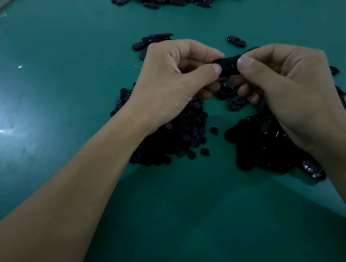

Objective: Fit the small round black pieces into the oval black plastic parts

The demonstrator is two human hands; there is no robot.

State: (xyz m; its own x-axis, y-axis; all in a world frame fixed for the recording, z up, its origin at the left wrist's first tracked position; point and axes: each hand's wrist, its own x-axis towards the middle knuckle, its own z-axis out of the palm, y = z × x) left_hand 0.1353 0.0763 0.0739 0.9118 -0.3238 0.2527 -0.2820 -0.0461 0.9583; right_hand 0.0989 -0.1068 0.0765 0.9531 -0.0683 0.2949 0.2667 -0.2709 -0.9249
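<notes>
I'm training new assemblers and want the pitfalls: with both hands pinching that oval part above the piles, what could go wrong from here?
1. The oval part is pinched only at the fingertips of the left hand and right hand; a slip could lose it in the oval-part pile below.
2. The left wrist hangs over the pile of round pieces, so shifting it may scatter them across the table.

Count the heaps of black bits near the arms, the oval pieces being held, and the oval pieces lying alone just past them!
Near heaps: 2, the round pieces heap and the oval parts heap
Held oval piece: 1
Lone oval piece: 1
Total: 4
</notes>
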